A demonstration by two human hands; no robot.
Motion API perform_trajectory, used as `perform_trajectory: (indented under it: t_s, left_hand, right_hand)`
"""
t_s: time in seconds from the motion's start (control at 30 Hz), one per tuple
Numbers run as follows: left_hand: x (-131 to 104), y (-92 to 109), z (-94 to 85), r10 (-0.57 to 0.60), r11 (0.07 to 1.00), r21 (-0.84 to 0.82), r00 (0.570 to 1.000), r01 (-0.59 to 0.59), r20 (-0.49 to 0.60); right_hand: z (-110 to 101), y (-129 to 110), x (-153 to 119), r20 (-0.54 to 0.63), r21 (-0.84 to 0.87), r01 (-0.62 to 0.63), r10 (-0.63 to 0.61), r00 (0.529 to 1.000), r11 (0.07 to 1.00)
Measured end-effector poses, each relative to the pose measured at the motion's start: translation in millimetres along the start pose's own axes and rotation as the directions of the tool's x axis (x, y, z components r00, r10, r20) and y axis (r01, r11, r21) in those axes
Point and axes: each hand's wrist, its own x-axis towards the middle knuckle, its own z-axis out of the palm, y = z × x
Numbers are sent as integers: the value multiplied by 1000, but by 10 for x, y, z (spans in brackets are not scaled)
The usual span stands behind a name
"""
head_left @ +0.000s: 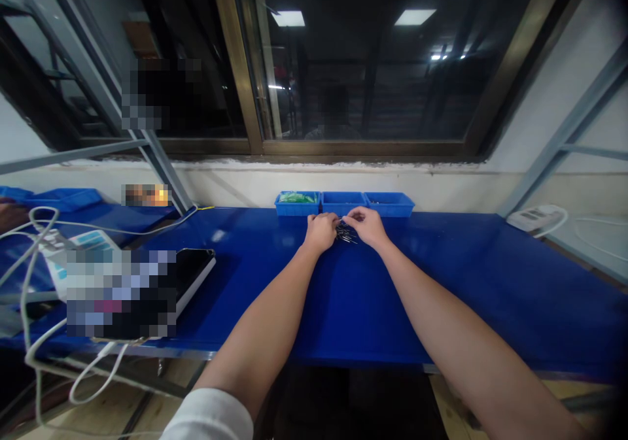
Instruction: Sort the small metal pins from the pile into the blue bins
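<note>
The bare left hand (321,232) and bare right hand (367,226) bend their fingers beside slim dark metal pieces (347,234); grip unclear.

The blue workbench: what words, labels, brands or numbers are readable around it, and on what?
None can be read.
White-and-blue item, left: any print too blurred.
White socket block, right: markings too small.
Green contents of the bin: no legible lettering.

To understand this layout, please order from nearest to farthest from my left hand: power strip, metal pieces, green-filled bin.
1. Metal pieces, at the left hand's right side.
2. Green-filled bin, beyond, slightly left.
3. Power strip, far right.
</note>
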Motion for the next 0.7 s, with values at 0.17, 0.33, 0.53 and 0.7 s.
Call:
perform_trajectory:
  t_s: [0.17,0.33,0.53,0.7]
  left_hand:
    - [11,-36,8,18,1000,-9,1000,-18,24]
    - [9,-49,24,63,998,-31,996,-62,62]
    - [-5,-40,30,100,995,-28,994,-98,48]
    - [-9,-52,38,-8,998,-55,999,6,-40]
  right_hand:
    - [-61,-34,-5,61,57,-34,30,998,998]
    - [-120,-17,-6,134,85,-42,30,991,996]
    - [-139,-38,-23,180,1,-9,8,984,1000]
    - [-183,-39,-22,-62,-222,29,-43,997,975]
